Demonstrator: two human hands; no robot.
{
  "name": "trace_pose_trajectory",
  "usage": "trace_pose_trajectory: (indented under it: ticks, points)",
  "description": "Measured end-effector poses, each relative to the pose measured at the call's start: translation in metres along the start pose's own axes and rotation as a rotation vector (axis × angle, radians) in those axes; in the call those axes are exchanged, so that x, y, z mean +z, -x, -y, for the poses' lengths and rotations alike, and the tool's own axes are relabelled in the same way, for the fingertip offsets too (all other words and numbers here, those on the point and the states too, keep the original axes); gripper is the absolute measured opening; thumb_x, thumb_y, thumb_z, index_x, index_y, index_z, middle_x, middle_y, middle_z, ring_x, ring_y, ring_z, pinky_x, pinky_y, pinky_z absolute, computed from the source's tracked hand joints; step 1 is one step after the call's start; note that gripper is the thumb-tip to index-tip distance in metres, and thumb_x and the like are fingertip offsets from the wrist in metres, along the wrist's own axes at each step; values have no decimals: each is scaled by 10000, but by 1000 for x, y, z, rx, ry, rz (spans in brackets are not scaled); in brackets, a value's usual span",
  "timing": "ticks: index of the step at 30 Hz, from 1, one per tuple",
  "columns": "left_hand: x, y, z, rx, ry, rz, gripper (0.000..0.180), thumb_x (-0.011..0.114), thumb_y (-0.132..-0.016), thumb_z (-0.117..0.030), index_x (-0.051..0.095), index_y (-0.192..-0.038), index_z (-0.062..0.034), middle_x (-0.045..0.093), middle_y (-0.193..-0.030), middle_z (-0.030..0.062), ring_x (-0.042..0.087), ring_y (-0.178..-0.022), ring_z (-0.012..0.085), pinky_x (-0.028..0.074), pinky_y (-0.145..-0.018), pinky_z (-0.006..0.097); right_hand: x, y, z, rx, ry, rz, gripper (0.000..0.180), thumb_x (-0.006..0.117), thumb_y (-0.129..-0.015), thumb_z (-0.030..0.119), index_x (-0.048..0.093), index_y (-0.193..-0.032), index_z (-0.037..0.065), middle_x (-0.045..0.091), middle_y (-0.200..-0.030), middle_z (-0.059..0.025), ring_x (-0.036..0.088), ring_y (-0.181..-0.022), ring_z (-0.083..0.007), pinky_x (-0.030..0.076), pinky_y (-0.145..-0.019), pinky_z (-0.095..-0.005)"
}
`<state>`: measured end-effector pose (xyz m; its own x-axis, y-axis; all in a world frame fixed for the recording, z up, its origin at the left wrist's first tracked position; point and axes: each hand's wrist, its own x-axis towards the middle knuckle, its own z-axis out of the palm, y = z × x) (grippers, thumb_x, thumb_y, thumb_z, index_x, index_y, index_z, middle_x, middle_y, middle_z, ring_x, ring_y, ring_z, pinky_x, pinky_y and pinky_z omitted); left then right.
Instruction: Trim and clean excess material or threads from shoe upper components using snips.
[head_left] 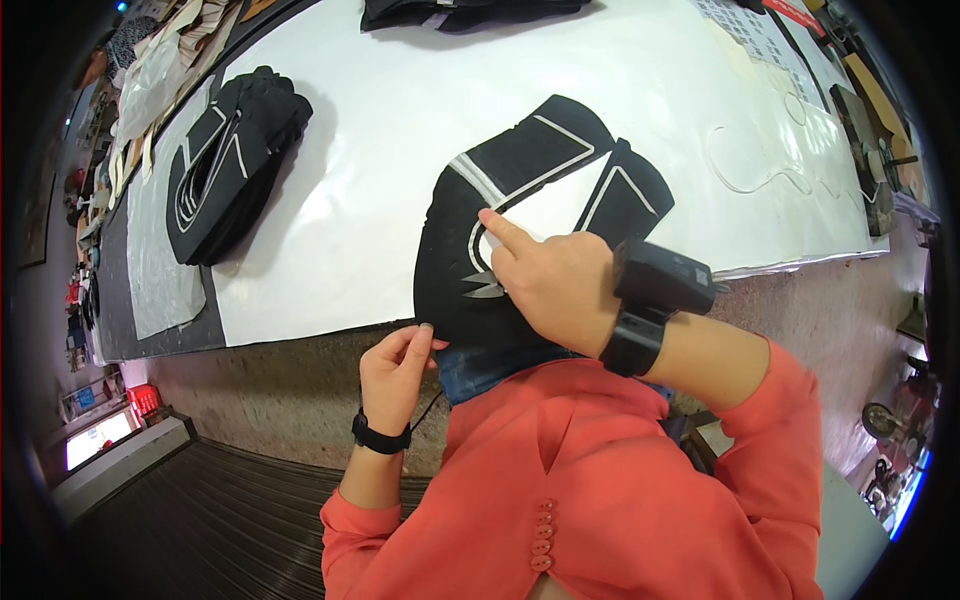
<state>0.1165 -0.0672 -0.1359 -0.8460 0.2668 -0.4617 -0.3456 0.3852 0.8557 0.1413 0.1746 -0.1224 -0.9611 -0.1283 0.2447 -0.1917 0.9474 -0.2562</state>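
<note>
A thread (432,402) is pinched by the left hand (398,368); small scissors (484,289) are gripped by the right hand (548,280) on the black fabric piece (520,170); trimming seems underway, the stack (232,160) untouched.

fabric piece (520,190): matt black cloth with pale, smooth strips
snips (484,287): bright bare metal
table cover (380,130): white, smooth, faintly glossy sheet
far-left stack (235,165): matt black cloth
table edge (300,380): rough, speckled stone look
sleeve (640,480): matt orange cloth

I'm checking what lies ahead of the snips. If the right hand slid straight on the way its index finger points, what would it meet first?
The right hand points up and left across the black fabric piece. Its fingertip already rests on the white stripe; beyond the fabric's edge lies bare white table sheet. Depth is hard to judge.
</note>
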Motion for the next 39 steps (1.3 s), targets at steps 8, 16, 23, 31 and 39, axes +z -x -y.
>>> trace_pose_trajectory:
  ticks: [8, 16, 23, 31, 39]
  points:
    - [-7, -10, -36, 111, -151, -97, 201, 679, -955, -155, 697, -988, 43, 687, -751, 9, 569, -610, 34, 445, -569, 199, -26, -10, -31, 146, -403, -93, 207, 621, -850, 48, 635, -1054, 12, 649, -1266, -178, 701, -827, -351, 560, -675, -400]
    - [-46, -47, -119, 395, -167, -266, 199, 642, -964, -129, 661, -1086, 27, 697, -834, 48, 677, -638, 107, 480, -552, 222, -46, 37, -56, 445, -639, -270, 337, 532, -946, -44, 595, -1276, -15, 664, -1149, -168, 639, -921, -212, 492, -852, -283]
    - [-134, -85, -192, 675, -230, -630, 232, 647, -961, -175, 689, -1120, -11, 694, -832, 28, 620, -570, 79, 465, -518, 219, -36, 53, -50, 507, -713, -280, 309, 471, -976, -24, 600, -1256, -41, 668, -1165, -137, 612, -877, -162, 482, -843, -274]
    - [-321, -144, -124, 478, -37, -978, 464, 662, -946, -243, 562, -1311, 25, 691, -1018, 97, 686, -775, 157, 515, -635, 261, -36, 43, -45, 487, -745, -289, 301, 481, -986, -8, 597, -1264, -30, 673, -1144, -125, 614, -852, -153, 487, -820, -276]
    - [-208, -124, -133, 763, 2, -772, 610, 631, -978, -225, 366, -1449, 57, 429, -1469, 230, 608, -1154, 284, 478, -989, 344, -22, 36, -49, 588, -795, -290, 310, 458, -1041, 135, 629, -1271, 18, 621, -937, -24, 516, -790, -59, 422, -607, -202]
